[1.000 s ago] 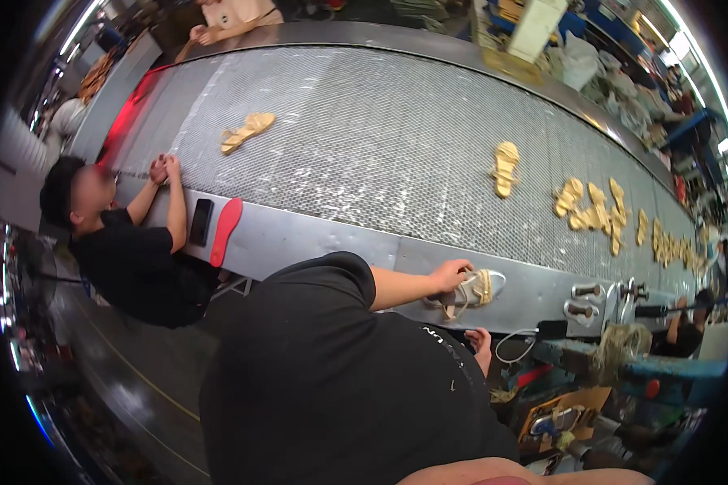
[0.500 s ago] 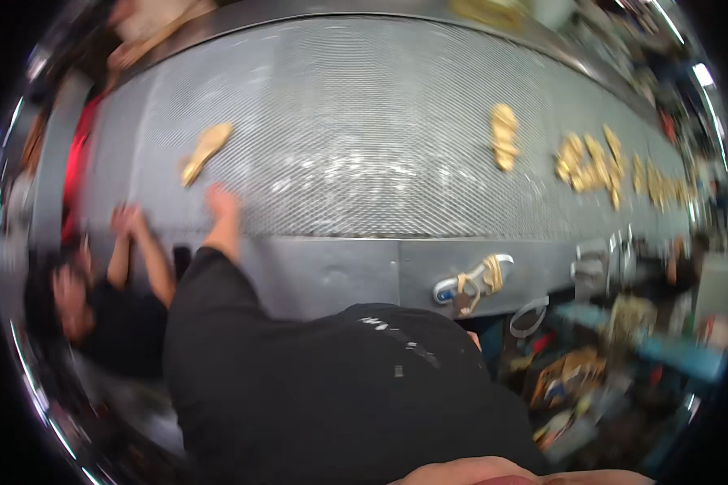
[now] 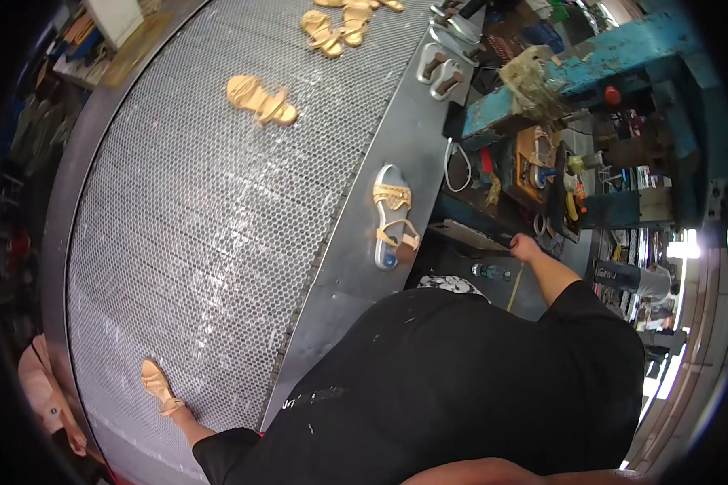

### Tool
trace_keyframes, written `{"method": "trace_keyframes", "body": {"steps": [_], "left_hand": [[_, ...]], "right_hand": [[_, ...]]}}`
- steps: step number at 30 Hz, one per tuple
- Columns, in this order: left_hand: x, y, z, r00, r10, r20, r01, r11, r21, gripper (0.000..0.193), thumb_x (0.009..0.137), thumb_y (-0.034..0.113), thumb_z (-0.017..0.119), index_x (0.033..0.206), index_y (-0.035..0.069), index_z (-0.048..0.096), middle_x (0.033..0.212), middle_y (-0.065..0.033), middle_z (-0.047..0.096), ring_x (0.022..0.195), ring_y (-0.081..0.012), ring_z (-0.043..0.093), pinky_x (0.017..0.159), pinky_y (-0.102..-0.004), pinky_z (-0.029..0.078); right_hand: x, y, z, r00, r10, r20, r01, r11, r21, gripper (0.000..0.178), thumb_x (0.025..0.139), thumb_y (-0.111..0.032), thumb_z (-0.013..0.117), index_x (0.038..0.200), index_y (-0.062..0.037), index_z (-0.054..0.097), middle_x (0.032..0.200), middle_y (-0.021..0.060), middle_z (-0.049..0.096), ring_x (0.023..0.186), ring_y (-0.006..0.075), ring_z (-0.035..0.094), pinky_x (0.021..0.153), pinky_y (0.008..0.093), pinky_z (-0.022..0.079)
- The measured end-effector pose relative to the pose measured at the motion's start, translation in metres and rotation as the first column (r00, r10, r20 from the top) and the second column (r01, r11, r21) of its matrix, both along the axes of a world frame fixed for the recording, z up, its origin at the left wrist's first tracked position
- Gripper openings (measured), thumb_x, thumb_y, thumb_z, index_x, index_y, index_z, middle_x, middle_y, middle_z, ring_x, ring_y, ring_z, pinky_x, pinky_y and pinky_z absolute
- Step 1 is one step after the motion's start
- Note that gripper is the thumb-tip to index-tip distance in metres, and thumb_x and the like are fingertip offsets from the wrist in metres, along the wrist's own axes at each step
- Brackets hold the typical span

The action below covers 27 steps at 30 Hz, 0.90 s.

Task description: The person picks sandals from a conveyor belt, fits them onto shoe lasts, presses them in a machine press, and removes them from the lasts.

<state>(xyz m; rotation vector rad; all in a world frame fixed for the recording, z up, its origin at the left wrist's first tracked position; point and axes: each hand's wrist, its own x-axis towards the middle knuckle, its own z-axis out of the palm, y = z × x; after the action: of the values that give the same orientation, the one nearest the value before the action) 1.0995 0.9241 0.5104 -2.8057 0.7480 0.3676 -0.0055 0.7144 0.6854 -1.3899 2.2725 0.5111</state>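
On the mesh conveyor belt (image 3: 210,210), my left hand (image 3: 188,428) meets a tan sandal (image 3: 155,380) at its heel strap. The fingers seem closed on the strap, though they are partly hidden. My right hand (image 3: 524,246) is out to the right, fingers curled, beside the front edge of a machine bench; what they hold, if anything, I cannot make out. On the metal ledge (image 3: 332,299) along the belt lies another sandal (image 3: 391,214) with tan straps, a pale sole and a blue patch at the heel. Neither hand touches it.
Farther along the belt lie a tan sandal (image 3: 260,101) and several more sandals (image 3: 332,32). Pale soles (image 3: 441,71) stand at the ledge's far end. A blue machine frame (image 3: 590,65) rises at the right, near a clear bottle (image 3: 491,272). Another person's arm (image 3: 65,412) is at the left.
The view has swung round to the right. My left hand, apart from the nearest belt sandal before, now meets its strap. My right arm and hand have come into view by the machine.
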Motion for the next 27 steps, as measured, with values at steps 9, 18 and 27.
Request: {"method": "trace_keyframes", "body": {"steps": [9,18,27], "left_hand": [[-0.134,-0.136,0.035,0.970,-0.240,-0.023,0.219,0.917,-0.333,0.074,0.061,0.018,0.083,0.124,0.000,0.050,0.120,-0.0170,0.059,0.105,-0.0303,0.059,0.094,-0.0388,0.047],[-0.375,-0.314,0.126,-0.047,-0.525,-0.850,-0.885,0.416,-0.208,0.030,0.093,0.017,0.057,0.116,-0.001,0.054,0.105,-0.0126,0.061,0.096,-0.0235,0.061,0.086,-0.0307,0.050],[-0.764,-0.345,0.230,-0.615,-0.127,-0.779,-0.183,0.983,-0.016,0.045,0.084,0.011,0.064,0.126,0.002,0.048,0.116,-0.0119,0.059,0.110,-0.0264,0.057,0.097,-0.0386,0.046]], "right_hand": [[-0.087,-0.118,-0.016,0.928,-0.064,0.367,0.357,0.437,-0.826,0.099,0.061,-0.026,0.086,0.136,0.0020,0.029,0.134,0.0205,0.048,0.124,0.0335,0.047,0.103,0.0374,0.037],[-0.042,-0.153,-0.006,0.855,-0.406,0.323,0.443,0.248,-0.861,0.077,0.063,-0.026,0.080,0.125,-0.0010,0.044,0.104,0.0230,0.061,0.100,0.0416,0.058,0.085,0.0476,0.047],[0.164,-0.073,0.079,0.404,0.435,0.805,0.707,0.410,-0.576,0.067,0.063,-0.014,0.078,0.122,-0.0065,0.049,0.112,0.0109,0.056,0.105,0.0224,0.056,0.095,0.0332,0.043]]}}
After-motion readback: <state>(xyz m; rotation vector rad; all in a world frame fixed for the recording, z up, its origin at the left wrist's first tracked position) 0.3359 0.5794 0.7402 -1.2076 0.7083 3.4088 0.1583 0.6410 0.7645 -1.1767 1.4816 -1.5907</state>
